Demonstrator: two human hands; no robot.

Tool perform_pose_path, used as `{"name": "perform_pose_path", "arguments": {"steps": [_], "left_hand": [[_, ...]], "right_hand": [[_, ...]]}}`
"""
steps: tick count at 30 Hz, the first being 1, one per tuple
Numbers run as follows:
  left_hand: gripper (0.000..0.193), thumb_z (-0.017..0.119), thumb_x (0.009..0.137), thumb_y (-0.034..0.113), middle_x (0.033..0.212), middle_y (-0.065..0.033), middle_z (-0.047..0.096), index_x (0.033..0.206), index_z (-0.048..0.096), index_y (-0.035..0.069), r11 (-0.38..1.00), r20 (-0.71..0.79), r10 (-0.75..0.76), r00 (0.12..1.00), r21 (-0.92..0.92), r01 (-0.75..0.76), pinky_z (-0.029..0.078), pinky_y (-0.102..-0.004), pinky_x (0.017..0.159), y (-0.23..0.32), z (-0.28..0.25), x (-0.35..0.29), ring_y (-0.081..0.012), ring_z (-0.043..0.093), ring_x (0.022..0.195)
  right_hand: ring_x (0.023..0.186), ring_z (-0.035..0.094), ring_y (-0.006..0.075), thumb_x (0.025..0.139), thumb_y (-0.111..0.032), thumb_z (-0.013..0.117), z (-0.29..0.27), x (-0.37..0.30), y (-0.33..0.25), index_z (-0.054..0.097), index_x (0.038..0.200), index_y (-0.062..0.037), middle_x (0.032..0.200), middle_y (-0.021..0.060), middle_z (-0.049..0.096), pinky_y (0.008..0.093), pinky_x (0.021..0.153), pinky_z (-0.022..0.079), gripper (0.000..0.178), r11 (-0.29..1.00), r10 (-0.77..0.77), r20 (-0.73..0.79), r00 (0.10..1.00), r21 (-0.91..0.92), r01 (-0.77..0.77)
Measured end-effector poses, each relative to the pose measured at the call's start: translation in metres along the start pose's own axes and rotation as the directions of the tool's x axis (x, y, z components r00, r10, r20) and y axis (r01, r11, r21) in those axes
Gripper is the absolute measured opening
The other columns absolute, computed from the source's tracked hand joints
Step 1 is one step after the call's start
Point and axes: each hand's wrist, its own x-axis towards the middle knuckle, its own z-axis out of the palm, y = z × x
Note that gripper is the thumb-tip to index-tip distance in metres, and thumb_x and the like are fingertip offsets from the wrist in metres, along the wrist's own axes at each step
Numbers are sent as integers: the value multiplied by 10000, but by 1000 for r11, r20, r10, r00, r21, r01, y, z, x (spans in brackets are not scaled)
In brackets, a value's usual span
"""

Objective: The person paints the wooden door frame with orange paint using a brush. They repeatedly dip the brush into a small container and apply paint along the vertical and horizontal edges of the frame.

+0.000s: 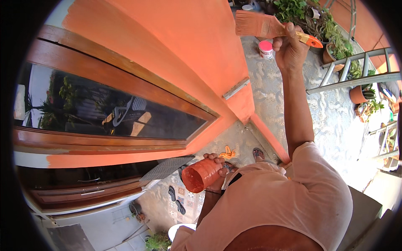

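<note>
My right hand (291, 50) is raised at the upper right, its fingers closed around the handle of a wide paintbrush (261, 25). The bristles are coated in orange paint and point left, near the top of the orange wall (180, 46). The handle's orange end sticks out to the right of the hand. Lower down, my left hand (217, 180) grips a cylindrical paint container (201, 175), smeared with orange-red paint. It is tilted, with its open mouth facing left and toward me; wet paint coats the inside.
A wood-framed window (125, 108) is set in the wall at left. At right stand a metal ladder (356, 81) and potted plants (360, 94). A pink-lidded tub (266, 49) sits on patterned paving. Below are an orange cloth (228, 152) and black slippers (180, 207).
</note>
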Motion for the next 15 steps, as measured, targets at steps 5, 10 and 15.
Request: {"name": "perform_pose_path", "arguments": {"steps": [5,10,15], "left_hand": [[399,590,1021,340,1379,-67,558,1365,601,138,999,30,-29,999,-18,29,509,-532,916,2,3,5,-285,490,1308],[412,590,1015,342,1367,-68,558,1371,597,134,999,15,-3,1000,-42,4,508,-536,918,4,1,0,-287,489,1309],[426,613,1001,346,1358,-69,557,1370,596,134,998,-10,-5,1000,-56,4,513,-539,908,11,-14,-4,-287,488,1307]], "right_hand": [[573,714,192,955,-107,812,-12,-16,3,626,951,-10,818,150,743,313,502,586,210,901,108,117,987,-431,-47],[699,747,199,935,-32,804,-42,-65,3,637,953,26,953,199,760,308,586,610,178,923,-40,-38,998,-384,23],[741,750,200,929,7,781,-64,-129,35,635,916,13,1014,201,761,329,633,625,147,704,560,-6,828,-523,-480]]}}
